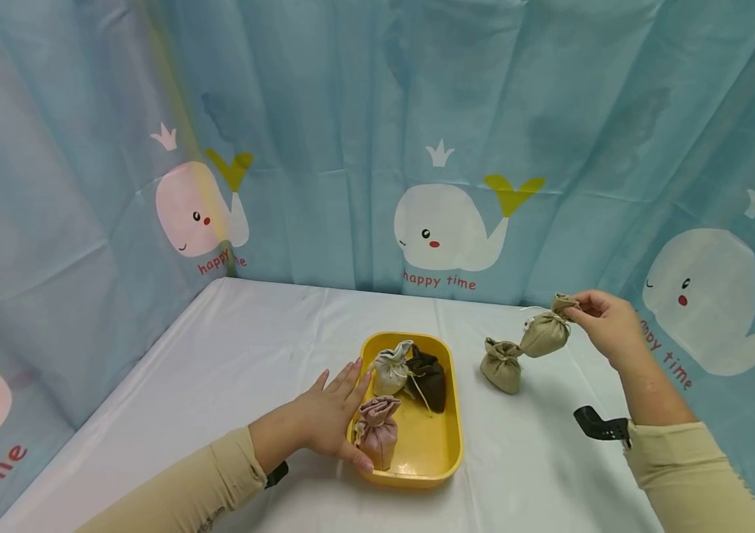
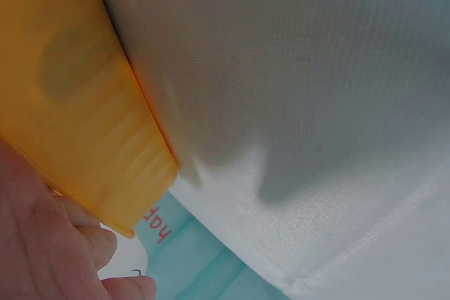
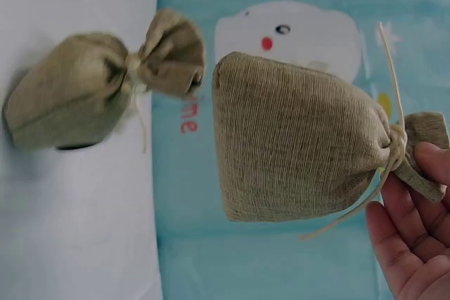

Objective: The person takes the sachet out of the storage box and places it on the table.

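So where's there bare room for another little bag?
The yellow tray is bare at near right, between the pink bag, dark bag and rim. White cloth is bare left of the tray, beyond the left hand. The pale bag and dark bag crowd the tray's far end.

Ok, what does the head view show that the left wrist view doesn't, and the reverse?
Head view only: the right hand pinching a tan bag near its top, a second tan bag on the cloth, and a pale bag, dark bag and pink bag inside the tray.

Left wrist view only: the tray's outer wall close up beside the left hand, down to the cloth.

Both: left hand, tray, white cloth, curtain.
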{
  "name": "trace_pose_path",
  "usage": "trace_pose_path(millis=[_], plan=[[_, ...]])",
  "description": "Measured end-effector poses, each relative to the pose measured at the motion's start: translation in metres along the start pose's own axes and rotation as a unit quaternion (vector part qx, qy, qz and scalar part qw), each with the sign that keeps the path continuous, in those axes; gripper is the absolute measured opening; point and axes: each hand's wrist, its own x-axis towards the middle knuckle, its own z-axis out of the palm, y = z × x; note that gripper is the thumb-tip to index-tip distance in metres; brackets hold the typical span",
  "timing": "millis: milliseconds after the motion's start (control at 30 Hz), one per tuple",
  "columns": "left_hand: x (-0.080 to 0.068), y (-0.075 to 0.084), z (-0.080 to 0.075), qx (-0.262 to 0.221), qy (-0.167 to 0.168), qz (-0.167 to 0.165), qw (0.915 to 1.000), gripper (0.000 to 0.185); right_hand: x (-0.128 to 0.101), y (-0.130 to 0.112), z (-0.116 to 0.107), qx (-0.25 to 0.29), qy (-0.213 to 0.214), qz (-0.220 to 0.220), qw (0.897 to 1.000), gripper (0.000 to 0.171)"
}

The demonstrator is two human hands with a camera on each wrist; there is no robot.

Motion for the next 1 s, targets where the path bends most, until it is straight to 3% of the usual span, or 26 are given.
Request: trace_pose_path(millis=[267, 533, 733, 1000], plan=[[0.002, -0.001, 0.001, 0.003, -0.004, -0.001, 1.0000, 0.134, 0.000, 0.021, 0.007, -0.016, -0.006, 0.042, 0.999, 0.030], [0.000, 0.000, -0.003, 0.002, -0.001, 0.000, 1.0000, 0.132, -0.001, 0.042, 0.024, -0.036, -0.002, 0.041, 0.998, 0.022], [0.000, 0.001, -0.002, 0.005, -0.002, 0.002, 1.0000, 0.132, -0.002, 0.044, 0.035, -0.041, -0.020, 0.052, 0.998, 0.018], [0.000, 0.000, -0.002, 0.001, -0.005, -0.001, 1.0000, 0.132, -0.001, 0.048, 0.040, -0.056, -0.011, 0.058, 0.997, 0.017]])
